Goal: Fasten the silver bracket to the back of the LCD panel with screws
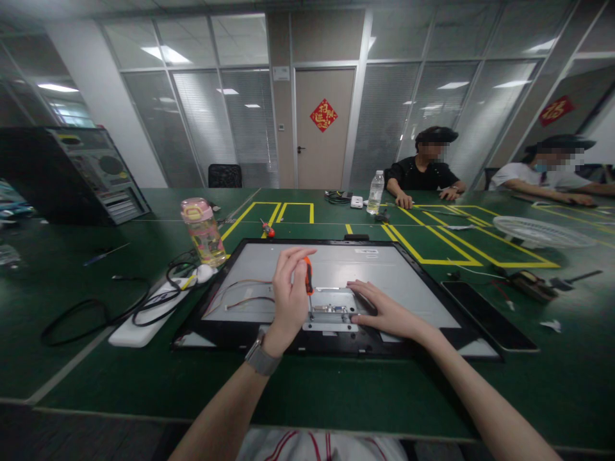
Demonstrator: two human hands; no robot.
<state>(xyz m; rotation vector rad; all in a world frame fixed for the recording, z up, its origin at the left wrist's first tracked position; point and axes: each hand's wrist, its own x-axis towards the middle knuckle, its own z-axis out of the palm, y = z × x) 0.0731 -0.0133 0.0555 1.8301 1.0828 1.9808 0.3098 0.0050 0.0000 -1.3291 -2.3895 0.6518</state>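
A flat monitor panel (398,269) lies face down on the green table in front of me, its grey back up. My left hand (289,296) is closed around a small orange-handled screwdriver (309,276), held upright with its tip on the metal circuit cover (336,302) near the panel's front edge. My right hand (384,310) lies flat with fingers stretched out on the right side of that metal cover. Thin coloured wires (243,301) run across the panel to the left of my left hand.
A pink-lidded bottle (204,232) and black cables (144,307) on a white board sit at left, a computer case (91,173) further left. A black tablet (485,314), tools and a fan grille (542,232) lie right. Two people sit across the table beside a water bottle (375,192).
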